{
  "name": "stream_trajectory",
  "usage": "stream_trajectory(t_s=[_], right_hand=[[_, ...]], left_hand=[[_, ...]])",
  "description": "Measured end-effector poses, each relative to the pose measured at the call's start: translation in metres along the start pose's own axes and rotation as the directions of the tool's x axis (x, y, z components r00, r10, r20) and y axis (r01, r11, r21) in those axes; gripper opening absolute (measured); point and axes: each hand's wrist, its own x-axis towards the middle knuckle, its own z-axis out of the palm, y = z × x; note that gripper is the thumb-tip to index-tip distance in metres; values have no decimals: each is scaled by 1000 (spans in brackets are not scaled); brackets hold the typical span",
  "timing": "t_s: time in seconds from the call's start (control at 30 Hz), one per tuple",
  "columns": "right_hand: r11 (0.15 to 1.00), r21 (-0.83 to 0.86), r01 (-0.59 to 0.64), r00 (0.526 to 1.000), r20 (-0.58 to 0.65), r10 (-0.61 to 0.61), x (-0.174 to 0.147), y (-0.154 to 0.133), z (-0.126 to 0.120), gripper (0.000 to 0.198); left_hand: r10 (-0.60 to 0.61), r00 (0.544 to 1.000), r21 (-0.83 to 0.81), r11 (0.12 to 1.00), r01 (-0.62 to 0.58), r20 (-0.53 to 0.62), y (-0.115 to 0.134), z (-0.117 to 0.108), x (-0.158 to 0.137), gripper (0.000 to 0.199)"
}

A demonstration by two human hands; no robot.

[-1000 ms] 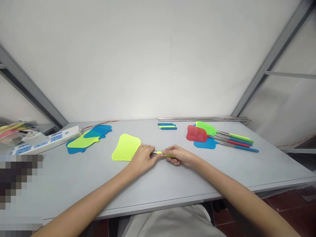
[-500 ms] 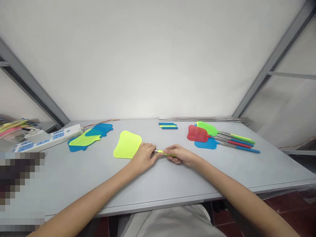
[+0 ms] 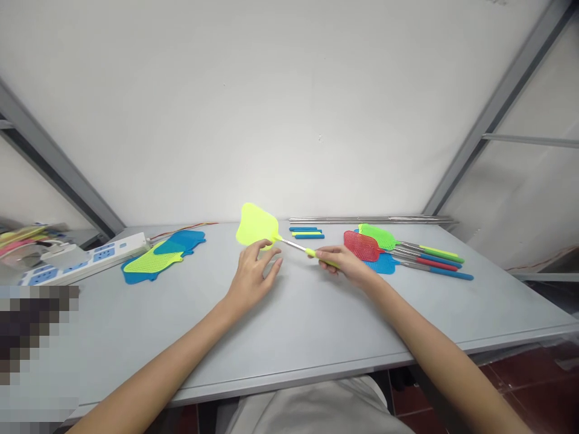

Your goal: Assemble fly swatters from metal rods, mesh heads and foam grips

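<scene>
- Far left, a white power strip (image 3: 97,258) sat beside loose blue and yellow swatter heads (image 3: 154,262).
- And there hovered the left hand (image 3: 254,270), fingers parted, gripping nothing, close by the head of the yellow swatter (image 3: 257,224)!
- That swatter slanted over the table (image 3: 294,337), head up and leftward.
- The right hand (image 3: 338,260) had its handle firmly clasped!
- Farther right, assembled swatters (image 3: 362,247) lay piled.
</scene>
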Motion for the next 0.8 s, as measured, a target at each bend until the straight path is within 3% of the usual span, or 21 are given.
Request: stream_trajectory(t_s=[0.07, 0.27, 0.43, 0.6, 0.8], right_hand=[[996, -9, 89, 992, -88, -90, 0, -6, -16, 30], [975, 95, 200, 934, -321, -160, -16, -18, -72, 28], [998, 6, 58, 941, -335, -53, -49, -8, -124, 29], [979, -123, -160, 937, -332, 111, -99, 18, -176, 36], [950, -176, -258, 875, -460, 153, -153, 49, -207, 26]], left_hand=[[-8, 999, -35, 999, 9, 34, 0, -1, 0, 25], [-20, 977, -154, 987, 54, 212, -4, 4, -2, 26], [-52, 956, -203, 973, 115, 290, -15, 13, -3, 28], [-25, 955, -178, 981, 81, 295, -18, 20, -5, 26], [-22, 956, -167, 983, 73, 292, -18, 22, -6, 24]])
